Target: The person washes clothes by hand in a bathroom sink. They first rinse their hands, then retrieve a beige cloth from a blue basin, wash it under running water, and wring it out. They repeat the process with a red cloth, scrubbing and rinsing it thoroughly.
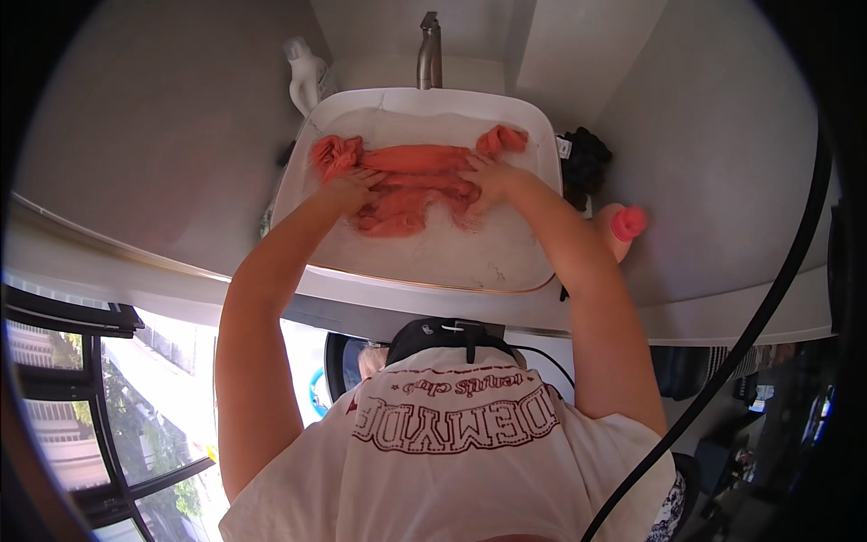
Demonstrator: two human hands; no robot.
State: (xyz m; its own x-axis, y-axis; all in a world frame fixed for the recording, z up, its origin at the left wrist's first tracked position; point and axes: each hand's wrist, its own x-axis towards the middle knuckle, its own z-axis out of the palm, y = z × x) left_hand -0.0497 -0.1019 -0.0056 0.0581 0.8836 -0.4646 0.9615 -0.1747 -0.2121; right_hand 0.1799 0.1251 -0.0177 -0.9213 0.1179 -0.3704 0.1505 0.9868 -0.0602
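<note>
A soaked red-orange cloth garment lies bunched in cloudy water inside a white washbasin. Its middle stretches in folds between my hands, and a crumpled end shows at each side. On the left part of the cloth rests my left hand, fingers pointing inward over the folds. My right hand touches the right part, its fingers spread across the fabric. Water and cloth partly hide the fingertips of both hands, so whether they grip the fabric is unclear.
Behind the basin stands a metal faucet. A white bottle is at the back left. Dark fabric lies right of the basin, near a bottle with a pink cap. A black cable crosses the right side.
</note>
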